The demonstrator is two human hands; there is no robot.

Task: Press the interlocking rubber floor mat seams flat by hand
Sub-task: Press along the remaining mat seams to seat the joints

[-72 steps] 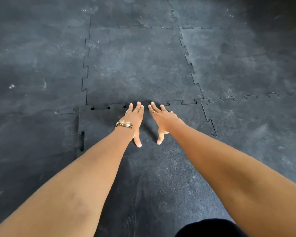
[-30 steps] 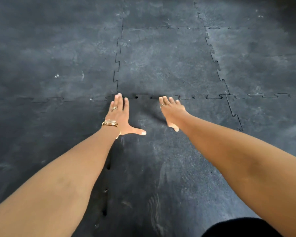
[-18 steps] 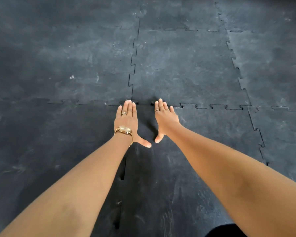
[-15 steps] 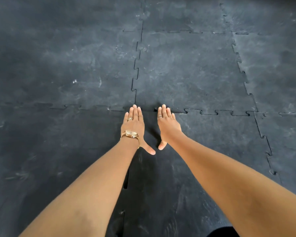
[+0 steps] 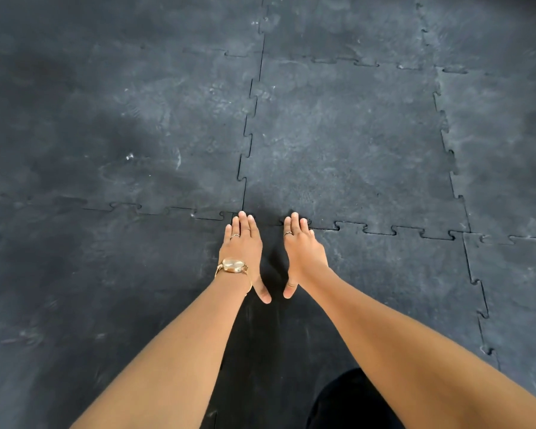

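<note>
left hand (image 5: 243,247), right hand (image 5: 304,252) (both flat), seam (image 5: 393,232)

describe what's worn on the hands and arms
Both forearms are bare, no sleeves. The left hand has a gold watch with a round pale dial at the wrist and a thin ring on one finger. The right hand wears one thin ring.

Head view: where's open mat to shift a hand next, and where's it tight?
Open: the far tile beyond the fingertips, and the mat left of the left hand. Also right of the right hand, along the toothed seam. Tight: only the narrow strip between the two hands.
</note>
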